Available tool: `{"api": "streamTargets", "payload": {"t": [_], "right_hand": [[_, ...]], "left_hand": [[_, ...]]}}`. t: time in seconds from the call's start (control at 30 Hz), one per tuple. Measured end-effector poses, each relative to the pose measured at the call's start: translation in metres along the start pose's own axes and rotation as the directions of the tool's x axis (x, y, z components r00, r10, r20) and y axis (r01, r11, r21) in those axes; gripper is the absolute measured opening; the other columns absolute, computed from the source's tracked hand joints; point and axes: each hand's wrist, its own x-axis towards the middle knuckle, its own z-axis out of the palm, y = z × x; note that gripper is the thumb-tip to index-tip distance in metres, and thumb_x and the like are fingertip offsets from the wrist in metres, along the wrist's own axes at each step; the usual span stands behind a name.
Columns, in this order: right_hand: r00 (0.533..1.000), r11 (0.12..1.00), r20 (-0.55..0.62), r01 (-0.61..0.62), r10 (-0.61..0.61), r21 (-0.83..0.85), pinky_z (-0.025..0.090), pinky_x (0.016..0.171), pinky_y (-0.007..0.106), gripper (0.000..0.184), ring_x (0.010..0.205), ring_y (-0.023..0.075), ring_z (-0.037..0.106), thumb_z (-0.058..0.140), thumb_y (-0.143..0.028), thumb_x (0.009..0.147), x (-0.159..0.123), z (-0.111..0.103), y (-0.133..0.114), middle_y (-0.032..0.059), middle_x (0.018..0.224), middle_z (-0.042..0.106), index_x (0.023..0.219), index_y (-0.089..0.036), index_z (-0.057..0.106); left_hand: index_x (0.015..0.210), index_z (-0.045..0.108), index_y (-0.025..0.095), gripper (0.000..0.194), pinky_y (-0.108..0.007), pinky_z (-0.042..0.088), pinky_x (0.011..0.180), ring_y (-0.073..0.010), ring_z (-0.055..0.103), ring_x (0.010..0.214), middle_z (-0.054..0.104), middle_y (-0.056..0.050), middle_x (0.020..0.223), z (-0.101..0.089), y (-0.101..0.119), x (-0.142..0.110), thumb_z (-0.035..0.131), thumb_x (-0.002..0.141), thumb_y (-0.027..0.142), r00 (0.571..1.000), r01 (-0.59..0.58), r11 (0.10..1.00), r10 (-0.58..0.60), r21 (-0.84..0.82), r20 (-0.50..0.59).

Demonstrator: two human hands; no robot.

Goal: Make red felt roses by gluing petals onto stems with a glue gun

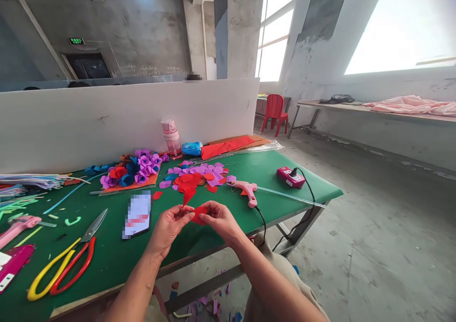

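Note:
Both hands are together over the near edge of the green table. My left hand [171, 227] is closed, its thumb and fingers pinching a red paper petal [198, 215]. From the other side, my right hand [220, 220] pinches the same petal between thumb and fingers. A pointed red paper piece [188, 196] rises just above my left fingers; whether it is held too, I cannot tell. Beyond the hands lies a pile of red, purple and blue petals [203, 174]. To the right of it rests a pink hot glue gun [245, 191] with a clear glue stick in its back.
Finished paper flowers [137, 169], a phone [137, 215], scissors [71, 260] and pipe cleaners [32, 181] lie leftward on the green tabletop [117, 260]. A pink bottle [171, 139] stands by the white partition [117, 120]. At right sits a corded magenta power socket [290, 177].

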Motion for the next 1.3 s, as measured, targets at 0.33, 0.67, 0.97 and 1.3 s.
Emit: {"api": "streamTargets", "payload": {"t": [0.33, 0.67, 0.97, 1.3], "right_hand": [[0.995, 0.986, 0.031, 0.094, -0.090, -0.139, 0.040, 0.055, 0.020, 0.018, 0.059, 0.0091, 0.049, 0.062, -0.022, 0.066, 0.001, -0.005, 0.002, -0.0030, 0.065, 0.054, 0.083, -0.017, 0.059], [0.995, 0.941, 0.025, 0.104, -0.101, -0.321, 0.036, 0.049, 0.017, 0.023, 0.052, 0.0066, 0.047, 0.055, -0.015, 0.066, -0.001, -0.004, 0.010, -0.0055, 0.063, 0.054, 0.089, -0.018, 0.058], [0.942, 0.703, -0.137, 0.128, -0.307, -0.700, 0.040, 0.056, 0.022, 0.016, 0.061, 0.0119, 0.051, 0.054, -0.031, 0.075, -0.018, -0.049, -0.035, -0.0007, 0.068, 0.057, 0.084, -0.019, 0.060], [0.894, 0.347, -0.436, -0.443, 0.104, -0.827, 0.031, 0.043, 0.023, 0.021, 0.039, 0.0119, 0.045, 0.067, -0.026, 0.056, 0.025, -0.146, -0.072, -0.0036, 0.033, 0.041, 0.041, -0.018, 0.054]], "left_hand": [[0.085, 0.060, 0.016, 0.033, -0.020, 0.017, 0.040, -0.0034, 0.025, 0.044, 0.050, 0.004, 0.066, 0.002, -0.002, -0.002, 0.068, 0.066, 0.041, 0.998, 0.051, 0.999, -0.051, -0.006, 0.044], [0.077, 0.060, 0.015, 0.033, -0.019, 0.019, 0.041, -0.0041, 0.031, 0.044, 0.052, 0.003, 0.064, 0.002, 0.003, 0.003, 0.071, 0.060, 0.042, 0.990, 0.063, 0.997, -0.069, 0.048, 0.127], [0.064, 0.059, 0.014, 0.035, -0.019, 0.015, 0.039, -0.0031, 0.025, 0.041, 0.047, 0.005, 0.055, 0.005, 0.003, 0.001, 0.073, 0.056, 0.045, 0.989, 0.039, 0.999, -0.041, 0.017, 0.139], [0.064, 0.060, 0.014, 0.033, -0.020, 0.011, 0.039, -0.0017, 0.020, 0.041, 0.044, 0.005, 0.056, -0.002, -0.006, 0.004, 0.075, 0.055, 0.042, 0.992, 0.064, 0.996, -0.056, -0.063, 0.116]]}}
